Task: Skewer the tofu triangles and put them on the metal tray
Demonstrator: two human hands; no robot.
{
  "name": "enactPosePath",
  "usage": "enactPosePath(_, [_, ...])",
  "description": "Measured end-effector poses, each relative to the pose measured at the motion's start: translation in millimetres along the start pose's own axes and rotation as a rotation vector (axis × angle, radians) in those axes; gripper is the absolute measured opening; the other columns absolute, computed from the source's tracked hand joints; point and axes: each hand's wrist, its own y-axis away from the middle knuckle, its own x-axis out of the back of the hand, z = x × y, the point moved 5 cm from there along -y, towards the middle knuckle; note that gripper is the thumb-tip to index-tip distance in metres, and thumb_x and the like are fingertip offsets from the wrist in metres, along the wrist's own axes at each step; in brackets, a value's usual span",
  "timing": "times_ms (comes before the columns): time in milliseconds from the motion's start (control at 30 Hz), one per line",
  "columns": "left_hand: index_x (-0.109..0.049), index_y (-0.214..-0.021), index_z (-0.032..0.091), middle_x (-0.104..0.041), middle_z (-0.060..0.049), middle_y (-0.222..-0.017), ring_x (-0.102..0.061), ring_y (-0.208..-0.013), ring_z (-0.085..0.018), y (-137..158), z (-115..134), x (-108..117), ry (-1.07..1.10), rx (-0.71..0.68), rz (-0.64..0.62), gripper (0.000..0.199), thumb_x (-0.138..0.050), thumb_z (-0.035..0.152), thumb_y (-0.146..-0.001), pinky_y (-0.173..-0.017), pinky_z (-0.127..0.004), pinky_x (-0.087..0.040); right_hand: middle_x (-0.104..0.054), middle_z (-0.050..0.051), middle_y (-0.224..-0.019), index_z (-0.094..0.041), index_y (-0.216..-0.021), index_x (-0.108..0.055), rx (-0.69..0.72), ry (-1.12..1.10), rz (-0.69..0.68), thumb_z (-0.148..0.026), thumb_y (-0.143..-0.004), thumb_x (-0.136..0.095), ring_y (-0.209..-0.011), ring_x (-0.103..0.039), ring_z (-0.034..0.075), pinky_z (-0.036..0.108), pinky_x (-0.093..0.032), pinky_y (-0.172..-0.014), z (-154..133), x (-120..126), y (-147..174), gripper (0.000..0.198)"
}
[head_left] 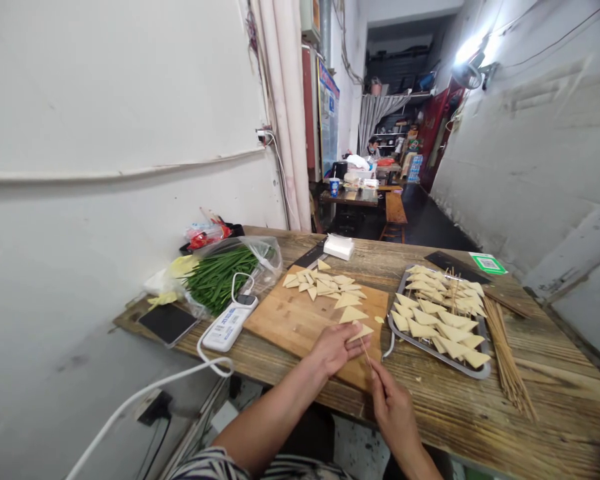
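My left hand [336,348] pinches a pale yellow triangle of what looks like tofu sheet [361,332] above the near right part of the wooden cutting board [285,320]. In my right hand [393,400] is a thin wooden skewer [365,351], its upper end meeting the triangle; whether it has pierced it I cannot tell. Several loose triangles [325,285] lie heaped toward the board's far side, and one more [353,314] rests just beyond my left fingers. To the right, a metal tray [480,371] carries rows of skewered triangles [440,320].
Bare skewers [507,360] lie bundled right of the tray. Left of the board are a white power strip [230,325], its cable, a dark tablet-like slab [169,323] and bagged green chives [225,273]. A knife [314,253] and white tissue pack [339,247] lie behind. A person [373,147] sits far back.
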Motion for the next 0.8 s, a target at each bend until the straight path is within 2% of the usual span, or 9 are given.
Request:
enactPosePath(100, [-0.058, -0.087, 0.013, -0.064, -0.011, -0.092, -0.062, -0.087, -0.022, 3.7, 9.8, 1.8, -0.065, 0.053, -0.076, 0.027, -0.068, 0.025, -0.066, -0.078, -0.039, -0.049, -0.066, 0.01, -0.097, -0.014, -0.109, -0.058, 0.013, 0.008, 0.01, -0.027, -0.089, -0.037, -0.085, -0.064, 0.019, 0.026, -0.052, -0.071, 0.5, 4.7, 5.2, 0.031])
enactPosePath(200, [-0.058, -0.09, 0.011, -0.065, -0.012, -0.089, -0.063, -0.082, -0.019, 0.1, 29.2, 8.7, -0.079, -0.075, -0.025, 0.028, -0.065, 0.029, -0.069, -0.075, -0.032, -0.05, -0.067, 0.01, -0.096, -0.015, -0.108, -0.059, 0.029, 0.019, -0.007, -0.027, -0.089, -0.037, -0.086, -0.064, 0.019, 0.026, -0.053, -0.071, 0.6, 6.5, 10.4, 0.032])
enactPosePath(300, [-0.059, -0.083, 0.008, -0.066, -0.011, -0.078, -0.063, -0.071, -0.016, -8.4, 38.9, 11.7, -0.121, -0.146, -0.001, 0.021, -0.066, 0.022, -0.068, -0.066, -0.027, -0.051, -0.066, 0.011, -0.098, -0.015, -0.11, -0.058, 0.037, 0.004, -0.048, -0.027, -0.09, -0.036, -0.086, -0.064, 0.019, 0.026, -0.053, -0.072, 0.7, 4.1, 12.9, 0.033])
enactPosePath(500, [-0.06, -0.074, 0.007, -0.065, -0.007, -0.065, -0.063, -0.061, -0.013, -16.0, 40.6, 11.1, -0.104, -0.222, 0.009, 0.014, -0.067, 0.013, -0.065, -0.06, -0.019, -0.049, -0.064, 0.012, -0.103, -0.014, -0.112, -0.057, 0.037, -0.026, -0.081, -0.027, -0.09, -0.036, -0.09, -0.063, 0.018, 0.026, -0.052, -0.075, 1.4, 1.2, 12.4, 0.033])
enactPosePath(700, [-0.059, -0.071, 0.008, -0.065, -0.007, -0.065, -0.064, -0.065, -0.014, -15.2, 40.3, 11.0, -0.068, -0.226, 0.061, 0.009, -0.066, 0.012, -0.066, -0.064, -0.02, -0.05, -0.065, 0.01, -0.102, -0.016, -0.113, -0.057, 0.032, -0.041, -0.071, -0.03, -0.089, -0.036, -0.089, -0.063, 0.019, 0.027, -0.052, -0.075, 1.0, 1.8, 12.3, 0.034])
enactPosePath(800, [-0.059, -0.072, 0.008, -0.066, -0.007, -0.067, -0.065, -0.068, -0.015, -16.7, 40.5, 11.2, -0.041, -0.225, 0.056, 0.008, -0.064, 0.011, -0.067, -0.064, -0.021, -0.051, -0.067, 0.01, -0.095, -0.016, -0.11, -0.06, -0.007, -0.078, -0.074, -0.033, -0.089, -0.037, -0.08, -0.065, 0.018, 0.025, -0.052, -0.07, 1.9, 2.3, 12.0, 0.036])
